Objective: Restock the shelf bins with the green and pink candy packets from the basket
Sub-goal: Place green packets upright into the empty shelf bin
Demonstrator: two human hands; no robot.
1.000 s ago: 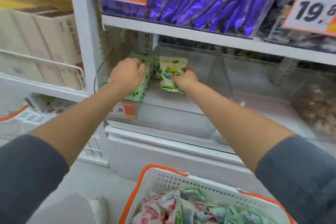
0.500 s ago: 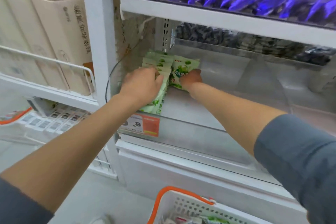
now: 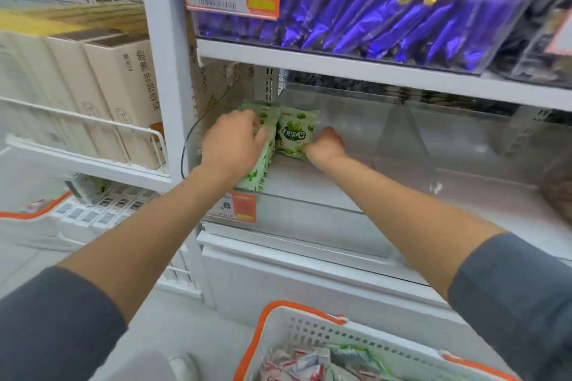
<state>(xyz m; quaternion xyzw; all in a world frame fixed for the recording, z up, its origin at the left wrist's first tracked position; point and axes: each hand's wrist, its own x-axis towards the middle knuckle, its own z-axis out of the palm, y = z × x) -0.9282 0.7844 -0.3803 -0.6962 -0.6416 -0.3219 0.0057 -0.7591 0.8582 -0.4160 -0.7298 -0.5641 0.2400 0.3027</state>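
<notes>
**Green packets going in at the bin's left end**

The white shelf unit (image 3: pixel 167 77) carries a wide clear bin (image 3: pixel 309 189) on its middle level, with an upper board (image 3: pixel 356 68) close overhead. Nearest the camera, low down, sits the white basket (image 3: pixel 305 329) with its orange rim, pink packets (image 3: pixel 294 365) and more green ones heaped inside. In the bin's far-left corner a row of green packets (image 3: pixel 258 170) stands on edge. The left hand (image 3: pixel 230 147) lies over it, fingers curved across the tops, holding the row together. Just right of the row one green packet (image 3: pixel 294 133) faces forward, pinched at its lower right corner by the right hand (image 3: pixel 325 147).

The step in hand looks like seating this packet against the row — early in the restock, judging by the bare bin and the stocked basket. The next move probably calls for leaving the packet upright, then reaching down to the basket.

Bare bin floor runs right to a clear divider (image 3: pixel 402 133) — the bin's near lip and the board above are the edges the wrists must clear.
</notes>
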